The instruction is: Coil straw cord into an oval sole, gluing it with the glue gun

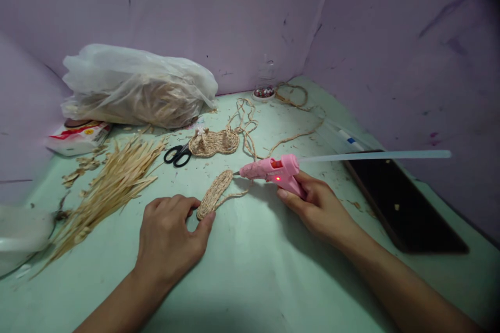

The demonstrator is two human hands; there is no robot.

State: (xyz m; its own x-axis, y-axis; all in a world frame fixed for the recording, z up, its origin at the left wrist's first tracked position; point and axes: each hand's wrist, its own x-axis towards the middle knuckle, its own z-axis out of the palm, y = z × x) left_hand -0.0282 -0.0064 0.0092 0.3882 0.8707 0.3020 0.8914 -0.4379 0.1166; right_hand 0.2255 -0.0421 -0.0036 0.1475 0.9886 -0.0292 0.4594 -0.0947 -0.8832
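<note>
Between thumb and forefinger, my left hand (172,229) grips the near end of a small oval sole of coiled, braided straw cord (216,192). A loose tail of cord runs from the sole to the right. My right hand (318,203) is wrapped around the handle of a pink hot glue gun (273,169) with a red light lit on it. Its nozzle points left, at the far end of the sole; whether it touches cannot be made out. A long translucent glue stick (375,155) sticks out of the gun's back toward the right.
Behind lie a finished-looking braided straw piece (214,144), black-handled scissors (178,156) and trailing braided cord (297,137). Dry straw strips (113,182) and a plastic bag (140,88) are at left. A dark tablet-like slab (406,203) lies right; a bead container (264,92) stands at the back.
</note>
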